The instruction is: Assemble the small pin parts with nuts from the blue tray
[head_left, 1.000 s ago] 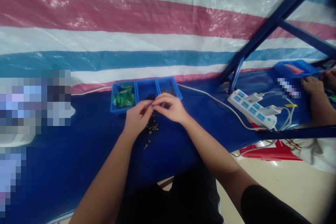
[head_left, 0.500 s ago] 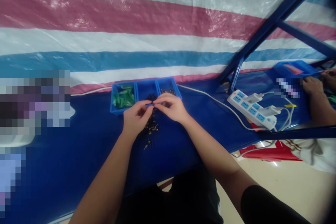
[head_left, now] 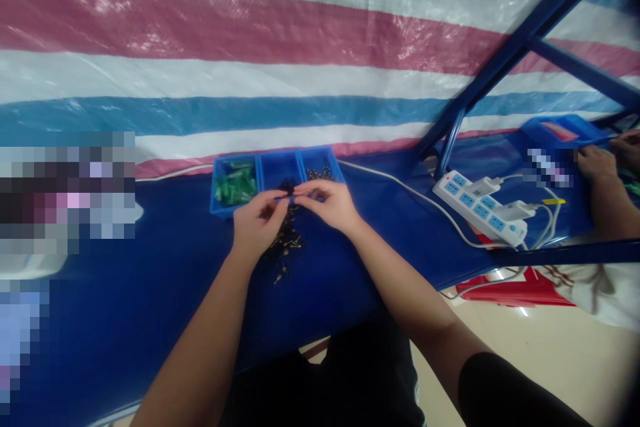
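Note:
My left hand (head_left: 259,220) and my right hand (head_left: 324,205) meet fingertip to fingertip just in front of a blue three-part tray (head_left: 237,214). Both are closed in a pinch, and what lies between the fingers is too small and dark to name. Under and in front of them a pile of small dark and brass-coloured screw-like parts (head_left: 286,245) lies on the blue table. Green pieces (head_left: 236,183) fill the tray's left compartment. Small metallic parts (head_left: 320,173) lie in the right one, partly behind my right hand. A few dark parts show at the middle compartment's front.
A white power strip (head_left: 480,209) with plugged-in chargers and cables lies to the right, by a blue metal frame (head_left: 500,60). Beyond it are another person's hands (head_left: 597,163) and a blue bin (head_left: 563,130). A striped tarp (head_left: 250,80) hangs behind the table.
The fingertips of my two hands have drawn slightly apart, my left hand shifting a little to the left. The tray and the pile look the same.

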Tool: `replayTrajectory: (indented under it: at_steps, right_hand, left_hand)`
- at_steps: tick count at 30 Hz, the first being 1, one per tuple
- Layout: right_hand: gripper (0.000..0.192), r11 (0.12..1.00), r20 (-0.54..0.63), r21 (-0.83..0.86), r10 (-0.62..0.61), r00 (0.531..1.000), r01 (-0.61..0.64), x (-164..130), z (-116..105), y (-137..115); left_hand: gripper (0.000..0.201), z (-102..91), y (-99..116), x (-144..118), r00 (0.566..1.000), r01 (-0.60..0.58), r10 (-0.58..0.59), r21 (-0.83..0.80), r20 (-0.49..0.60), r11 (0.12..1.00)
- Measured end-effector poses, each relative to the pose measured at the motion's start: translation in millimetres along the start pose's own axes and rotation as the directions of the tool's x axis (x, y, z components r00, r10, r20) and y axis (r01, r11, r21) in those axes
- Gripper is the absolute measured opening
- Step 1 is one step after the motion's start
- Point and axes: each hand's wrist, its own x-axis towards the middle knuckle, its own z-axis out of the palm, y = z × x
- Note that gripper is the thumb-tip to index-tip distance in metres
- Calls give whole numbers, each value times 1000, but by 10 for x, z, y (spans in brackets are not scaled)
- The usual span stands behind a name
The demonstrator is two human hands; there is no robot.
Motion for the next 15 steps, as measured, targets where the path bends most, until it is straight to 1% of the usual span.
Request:
replayTrajectory:
  at_steps: [3,8,15]
  right_hand:
    - [17,999,-11,-37,-6,1000,5,-6,3,-2]
    - [17,998,-39,-65,14,999,-17,-12,12,-9]
    - [16,995,2,-89,-32,999,33,-9,1,-21]
  left_hand:
    - [25,-4,13,-4,1000,7,-7,0,11,1000]
    - [29,3,23,-7,1000,4,-3,-27,22,1000]
    - [28,14,2,-11,1000,-11,11,-37,12,999]
